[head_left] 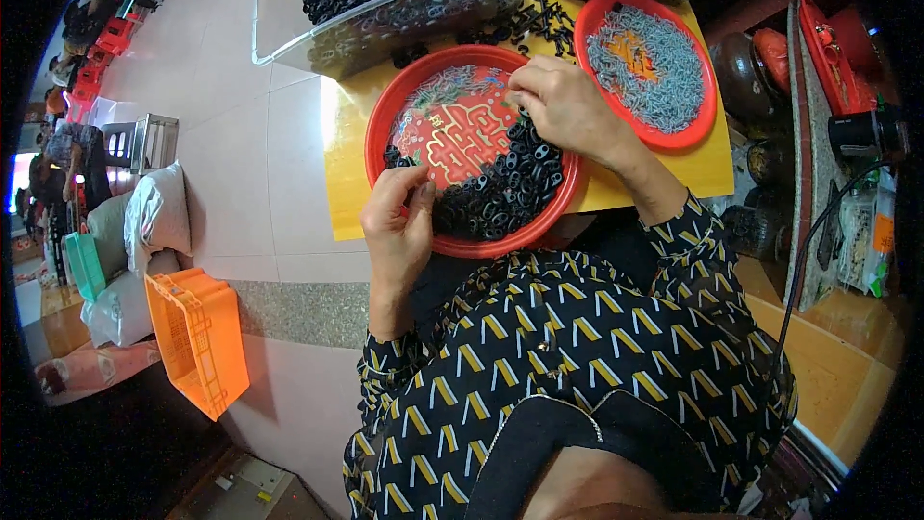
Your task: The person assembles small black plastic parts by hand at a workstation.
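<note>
A round red tray (377,104) with a patterned bottom sits on the yellow table in front of me. Small black oval plastic parts (505,183) with holes are heaped along its near and right side. Thin grey screws (445,85) lie scattered at its far side. My left hand (397,221) is closed over the tray's left side, thumb and fingers brought together. My right hand (568,108) pinches above the far right part of the tray. Whatever either hand holds is too small or too covered to name.
Behind the tray stands a clear bin (385,24) of black parts, with loose black pieces (544,24) beside it. A second red tray (710,101) of screws lies at the right. An orange crate (226,342) and white sacks (159,217) stand on the floor at left.
</note>
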